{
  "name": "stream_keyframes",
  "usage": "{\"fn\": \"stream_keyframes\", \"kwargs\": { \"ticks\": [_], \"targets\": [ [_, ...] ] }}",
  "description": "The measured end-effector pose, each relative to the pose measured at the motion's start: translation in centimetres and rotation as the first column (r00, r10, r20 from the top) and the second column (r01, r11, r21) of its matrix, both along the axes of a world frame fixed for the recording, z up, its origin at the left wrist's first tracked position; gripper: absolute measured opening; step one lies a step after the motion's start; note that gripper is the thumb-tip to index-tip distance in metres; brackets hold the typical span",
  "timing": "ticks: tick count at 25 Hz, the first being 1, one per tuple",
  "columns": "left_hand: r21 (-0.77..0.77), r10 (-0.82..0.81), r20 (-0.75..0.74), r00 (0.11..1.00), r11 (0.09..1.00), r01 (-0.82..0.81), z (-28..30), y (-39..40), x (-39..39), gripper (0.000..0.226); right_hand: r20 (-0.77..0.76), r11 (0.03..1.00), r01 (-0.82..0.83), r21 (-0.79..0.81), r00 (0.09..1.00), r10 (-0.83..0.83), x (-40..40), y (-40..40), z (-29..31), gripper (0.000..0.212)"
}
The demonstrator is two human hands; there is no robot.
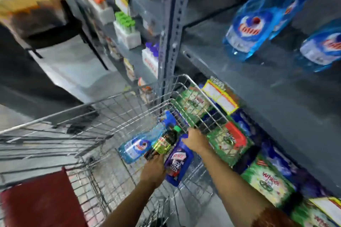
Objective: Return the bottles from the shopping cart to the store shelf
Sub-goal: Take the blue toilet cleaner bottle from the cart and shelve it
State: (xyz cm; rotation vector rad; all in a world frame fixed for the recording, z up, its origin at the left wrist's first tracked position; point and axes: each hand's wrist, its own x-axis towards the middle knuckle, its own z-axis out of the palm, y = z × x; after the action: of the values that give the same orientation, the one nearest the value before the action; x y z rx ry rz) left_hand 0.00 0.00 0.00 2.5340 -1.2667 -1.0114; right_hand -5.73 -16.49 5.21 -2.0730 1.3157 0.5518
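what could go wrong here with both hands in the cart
1. The left hand seems to hold the dark bottle only by its base, so it may tip or slip when lifted.
2. The right hand grips the top of the purple bottle close to the cart wall; knuckles or bottle might snag the wire.

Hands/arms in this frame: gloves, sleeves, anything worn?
Both hands bare: no gloves, rings or watch visible on the left hand or right hand. Forearms bare up to the frame edge. A blurred reddish-brown patch at the bottom right may be a sleeve; cannot confirm.
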Motion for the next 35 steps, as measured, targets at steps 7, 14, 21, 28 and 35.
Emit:
{"fn": "stream_keyframes", "kwargs": {
  "ticks": [7,14,21,28,35],
  "targets": [
    [0.324,0.430,-0.343,0.835,0.889,-0.325,-6.9,-1.1,-0.9,0.050,-0.217,0.980,0.113,0.165,0.973,-0.076,0.6,-1.5,-8.8,0.047],
    [0.516,0.807,-0.522,0.276,0.556,-0.651,-9.2,-2.1,-1.7,0.041,-0.137,0.857,0.426,0.290,0.905,-0.404,-0.4,-2.2,-13.8,0.066],
    [0.666,0.829,-0.537,-0.157,0.303,-0.681,-10.1,-1.3,-2.1,0.049,-0.171,0.809,0.426,0.404,0.904,-0.391,-0.6,-3.1,-14.2,0.083],
    [0.597,0.718,-0.661,-0.218,0.328,-0.733,-4.9,-2.0,-2.1,0.041,-0.087,0.877,0.345,0.335,0.938,-0.335,-0.9,-3.4,-4.4,0.077],
    [0.297,0.577,-0.817,0.012,0.438,-0.848,4.7,-1.6,-3.0,0.018,0.235,0.933,0.255,0.255,0.919,-0.315,-4.3,-2.2,6.0,0.083]
  ]
}}
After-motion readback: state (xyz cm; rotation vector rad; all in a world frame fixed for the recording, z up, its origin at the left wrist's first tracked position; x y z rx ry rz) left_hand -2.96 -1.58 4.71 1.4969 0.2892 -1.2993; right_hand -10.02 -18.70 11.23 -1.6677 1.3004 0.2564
